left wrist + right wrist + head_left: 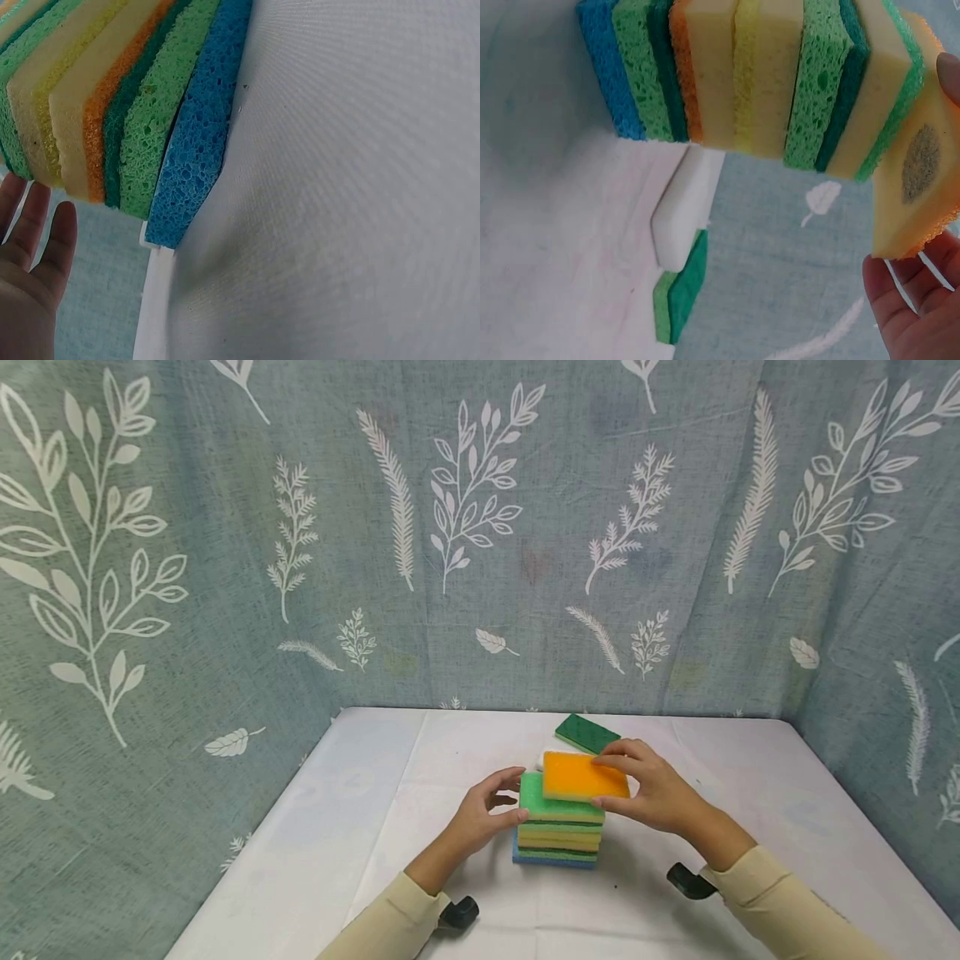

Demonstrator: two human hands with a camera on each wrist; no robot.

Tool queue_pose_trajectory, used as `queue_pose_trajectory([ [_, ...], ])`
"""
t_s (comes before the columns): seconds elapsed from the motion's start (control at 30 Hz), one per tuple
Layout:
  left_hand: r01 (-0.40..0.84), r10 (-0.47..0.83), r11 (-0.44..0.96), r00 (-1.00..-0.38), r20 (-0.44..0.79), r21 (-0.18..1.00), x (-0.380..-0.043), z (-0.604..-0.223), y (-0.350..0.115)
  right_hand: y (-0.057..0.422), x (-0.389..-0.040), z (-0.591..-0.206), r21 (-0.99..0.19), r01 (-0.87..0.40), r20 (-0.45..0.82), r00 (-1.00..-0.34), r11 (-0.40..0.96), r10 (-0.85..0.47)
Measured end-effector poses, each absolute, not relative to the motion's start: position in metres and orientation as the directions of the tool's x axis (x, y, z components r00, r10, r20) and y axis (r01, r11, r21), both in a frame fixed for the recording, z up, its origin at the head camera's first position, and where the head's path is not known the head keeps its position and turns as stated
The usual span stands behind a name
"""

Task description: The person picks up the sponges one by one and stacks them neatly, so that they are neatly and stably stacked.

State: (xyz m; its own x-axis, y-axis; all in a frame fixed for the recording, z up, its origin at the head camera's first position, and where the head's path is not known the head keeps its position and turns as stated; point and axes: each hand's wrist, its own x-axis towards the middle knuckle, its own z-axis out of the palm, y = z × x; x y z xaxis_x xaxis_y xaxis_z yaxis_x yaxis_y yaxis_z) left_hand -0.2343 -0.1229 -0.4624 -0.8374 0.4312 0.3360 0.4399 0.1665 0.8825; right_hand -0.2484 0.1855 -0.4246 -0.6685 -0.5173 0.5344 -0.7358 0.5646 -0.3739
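Orange sponge [579, 776] is pinched between right fingers [621, 763], relaxed left fingers [502, 779] beside the stack [559, 832].

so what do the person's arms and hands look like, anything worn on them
Both sleeves are plain cream and end near the wrists. A rounded black attachment shows beside each one. The left hand and right hand are ungloved.

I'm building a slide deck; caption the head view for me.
Right hand holds an orange sponge over a sponge stack, left hand beside the stack.

Left hand [477, 814] curves (rather loosely); right hand [657, 789] pinches.
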Motion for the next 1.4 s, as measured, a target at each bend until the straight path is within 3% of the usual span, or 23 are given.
queue_pose_trajectory([
  [0.7, 0.454, 0.456, 0.142, -0.819, 0.349, 0.880, -0.231, -0.455, -0.123, 0.166, -0.244, -0.425, -0.381, -0.744, 0.529, -0.662, 0.549, -0.531],
  [1.4, 0.470, 0.442, 0.125, -0.815, 0.375, 0.874, -0.231, -0.456, -0.123, 0.156, -0.242, -0.424, -0.412, -0.710, 0.481, -0.702, 0.571, -0.526],
])
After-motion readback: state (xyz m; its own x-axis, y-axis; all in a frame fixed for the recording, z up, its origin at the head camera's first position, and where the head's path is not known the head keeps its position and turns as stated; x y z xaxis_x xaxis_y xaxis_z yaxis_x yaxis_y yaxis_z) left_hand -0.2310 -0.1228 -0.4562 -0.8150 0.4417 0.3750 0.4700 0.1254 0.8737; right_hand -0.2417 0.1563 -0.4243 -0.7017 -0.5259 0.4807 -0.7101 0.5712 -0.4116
